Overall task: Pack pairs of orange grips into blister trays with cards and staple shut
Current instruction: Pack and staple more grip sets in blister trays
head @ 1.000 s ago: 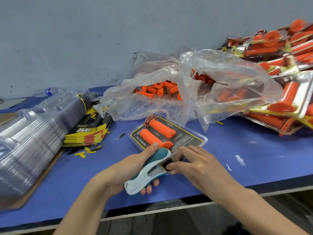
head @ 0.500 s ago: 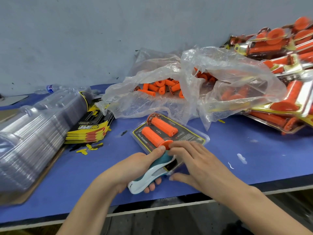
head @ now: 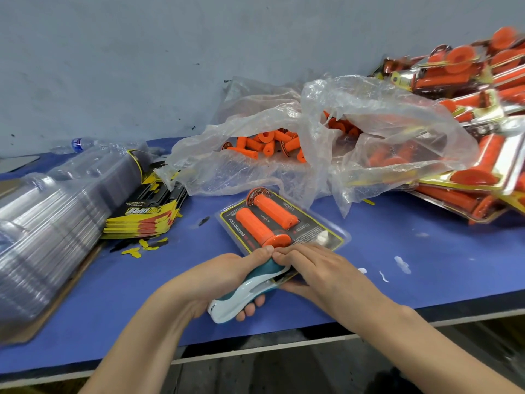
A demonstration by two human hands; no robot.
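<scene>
On the blue worktop (head: 412, 280) the left grip (head: 216, 277) is wrapped round a teal and white stapler (head: 244, 294), whose mouth takes the near edge of the blister pack (head: 321, 234), two orange handles (head: 252, 223) inside. The right grip (head: 326, 268) presses straight fingers on that edge.

Views: one.
Position: worn on the person's head, above the near edge of the table (head: 397, 265).
Facing: forward and down, across the blue tabletop to the grey wall (head: 142, 66) behind it.
Nearness: close. Both forearms enter from the bottom edge, with the left hand (head: 216, 277) and right hand (head: 321, 268) meeting at a stapler (head: 250, 291) at lower centre.
Field: wide, with lines bowed toward the sides. It takes in a stack of clear trays (head: 42, 223) at far left and a heap of packs (head: 483, 109) at far right.
</scene>
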